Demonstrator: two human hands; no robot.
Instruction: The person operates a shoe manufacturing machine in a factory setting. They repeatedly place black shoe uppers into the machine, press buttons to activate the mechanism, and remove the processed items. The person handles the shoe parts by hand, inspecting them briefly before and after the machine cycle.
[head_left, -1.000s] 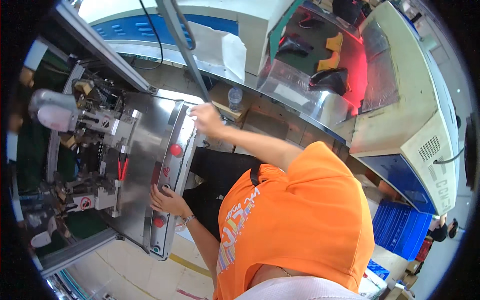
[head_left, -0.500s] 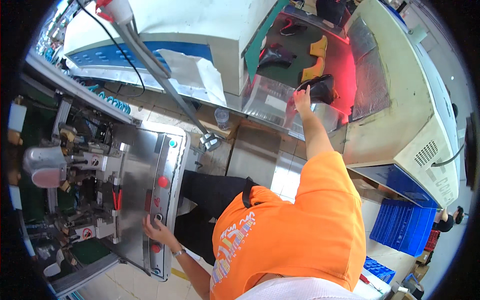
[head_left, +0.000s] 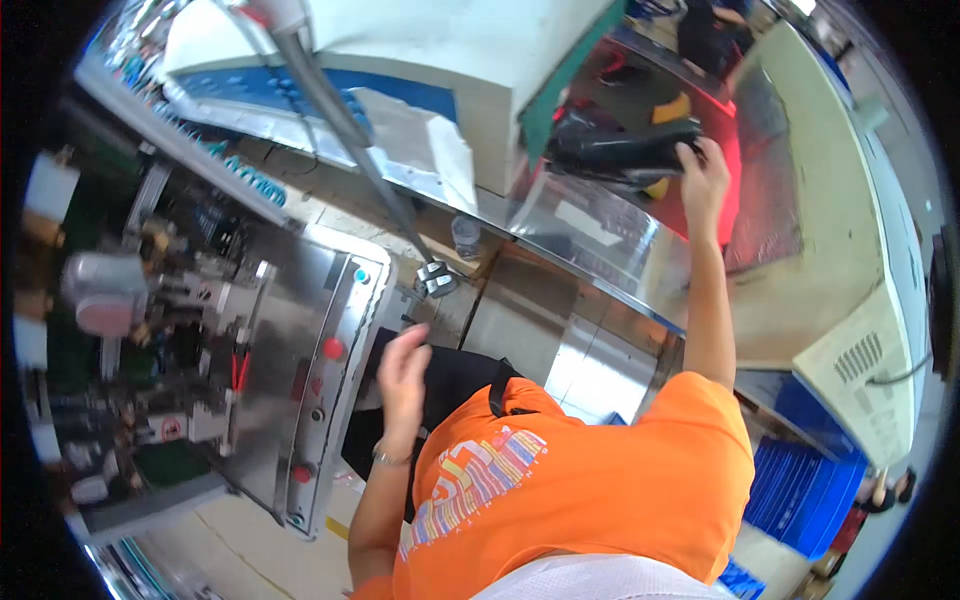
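Note:
My right hand [head_left: 708,172] reaches to the conveyor under red light and grips one end of a shiny black boot [head_left: 625,152]. The boot lies sideways in the air, above the near end of the belt, and is slightly blurred. Behind it a yellow boot [head_left: 672,108] is partly hidden, and another dark boot [head_left: 585,115] sits to its left. My left hand [head_left: 403,372] is raised beside the machine's control panel [head_left: 325,385], holding nothing, its fingers loosely apart and smeared a little by motion.
To the left stands a machine with metal clamps [head_left: 215,300] and coloured buttons. A slanted metal pole [head_left: 350,140] rises between it and the pale oven housing [head_left: 400,50]. A plastic cup [head_left: 466,236] stands below the conveyor. Blue crates [head_left: 795,495] are at the right.
My right hand has taken hold of the black boot and lifted it, turning it sideways. My left hand has left the control panel and come up toward my body. The view has shifted.

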